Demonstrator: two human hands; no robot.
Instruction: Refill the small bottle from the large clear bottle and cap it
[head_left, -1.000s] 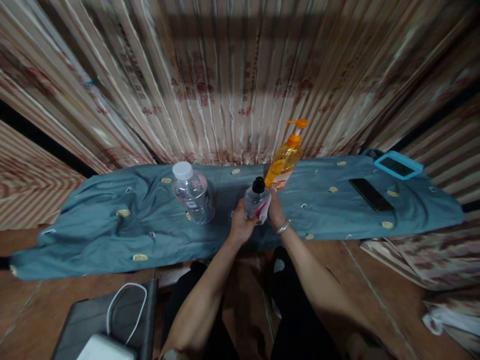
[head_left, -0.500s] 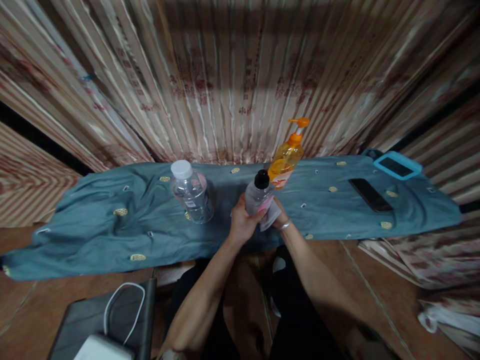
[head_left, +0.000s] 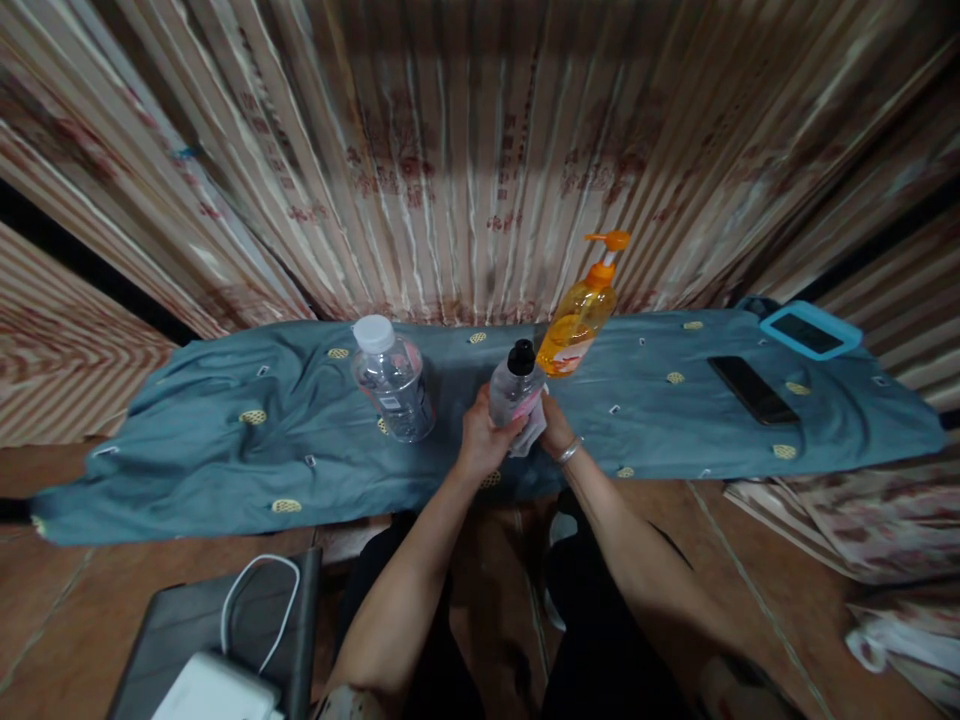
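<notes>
hands are meeting at the centre of the frame, and i am watching them from far away through the head camera. left hand (head_left: 482, 441) is wrapping its fingers around the lower body of the small clear bottle (head_left: 513, 392) with the black cap (head_left: 521, 356), holding it closed and firm from the left side. right hand (head_left: 553, 430) is sitting on the other side, touching the bottle's right flank, and it is pinching a small white cloth (head_left: 533, 428) with a bit of pink against the bottle wall; its fingers are bent in, but how tight they are pressing i cannot tell.

bottle is standing almost upright, with its long axis running from the hands up toward the top of the frame, the cap leaning slightly to the right. so the cap is lying directly above both grips, and both hands are equally near to the body, the left one below-left, the right one below-right.

i am seeing the bottle held just above the blue-grey cloth (head_left: 225, 440) that is covering the long surface across the middle of the frame. just behind it, upper right, the orange pump bottle (head_left: 579, 320) is standing, tilted, near but apart. to the left, the larger water bottle (head_left: 391, 378) with white cap is standing apart. far at the right a dark phone (head_left: 752, 389) is lying.
</notes>
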